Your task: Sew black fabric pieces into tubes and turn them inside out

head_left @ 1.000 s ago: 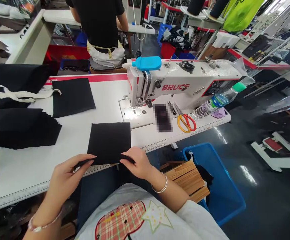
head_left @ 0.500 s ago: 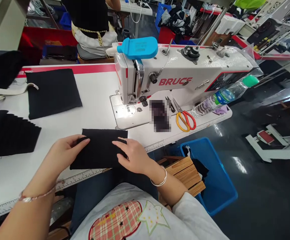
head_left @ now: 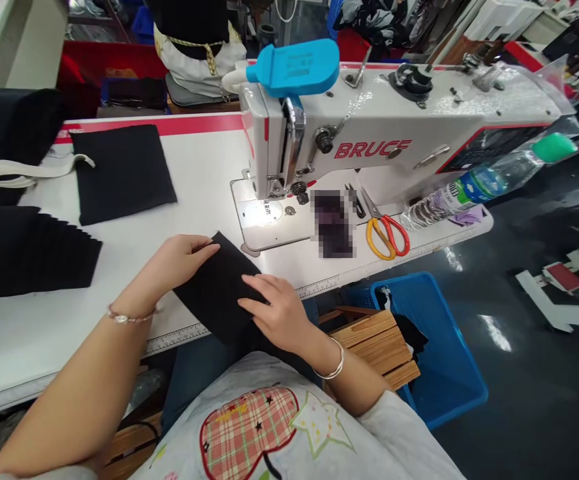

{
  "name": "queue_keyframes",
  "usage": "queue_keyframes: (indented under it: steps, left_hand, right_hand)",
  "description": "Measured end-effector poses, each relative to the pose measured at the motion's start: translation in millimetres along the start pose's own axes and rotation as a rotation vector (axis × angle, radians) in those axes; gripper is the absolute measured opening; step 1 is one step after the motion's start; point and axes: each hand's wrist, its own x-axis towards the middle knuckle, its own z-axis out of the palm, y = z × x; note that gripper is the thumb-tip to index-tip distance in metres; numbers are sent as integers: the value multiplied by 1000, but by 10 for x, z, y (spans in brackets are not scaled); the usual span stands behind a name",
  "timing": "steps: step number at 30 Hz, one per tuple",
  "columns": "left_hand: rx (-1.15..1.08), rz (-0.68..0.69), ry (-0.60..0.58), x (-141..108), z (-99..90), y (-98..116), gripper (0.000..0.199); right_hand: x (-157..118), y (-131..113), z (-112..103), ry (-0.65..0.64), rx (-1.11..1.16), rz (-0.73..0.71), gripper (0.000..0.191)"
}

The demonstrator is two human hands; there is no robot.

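Note:
A black piece of cloth [head_left: 219, 287] lies aslant over the table's front edge, its near end hanging toward my lap. My left hand [head_left: 182, 263] pinches the cloth's far left corner between thumb and fingers. On its right side rests my right hand [head_left: 284, 313], fingers apart and lying on top of the fabric. Just beyond the cloth is the metal needle plate [head_left: 259, 233] of a white sewing machine [head_left: 369, 127]. A stack of black cloth pieces [head_left: 29, 253] sits to the left, and a single black square [head_left: 124, 170] lies behind it.
Scissors [head_left: 386, 233] with yellow and red handles, small black snips [head_left: 356, 202] and a water bottle [head_left: 479, 187] are under and beside the machine arm. A white strap [head_left: 29, 172] lies at left. A blue basket [head_left: 449, 373] and wooden stool [head_left: 376, 347] stand below right.
The cloth has turned from lying square along the table edge to a slant, its near end now over my lap. My left hand has moved right and away from me with its corner.

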Motion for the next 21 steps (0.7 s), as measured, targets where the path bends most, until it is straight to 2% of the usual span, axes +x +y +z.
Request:
queue_keyframes:
  steps: [4,8,14,16,18,20,21]
  left_hand:
    - [28,-62,72,-8,6,86,34]
    - [38,-71,149,-40,14,157,29]
    - [22,129,19,-111,96,251,28]
    - [51,206,31,-146,126,308,28]
    - [99,256,80,-185,138,380,30]
    - [155,272,101,-220,128,448,38]
    - [179,270,95,-230,120,472,42]
  right_hand:
    - [1,-23,52,122,-31,-29,23]
    - [-39,-125,152,180,-29,-90,22]
    - [-152,-305,265,146,85,-80,22]
    - [-213,-305,285,99,172,-69,23]
    - [-287,-185,257,46,240,-28,26]
    - [-359,98,136,53,239,83,28]
    - [-390,297,27,103,203,171,27]
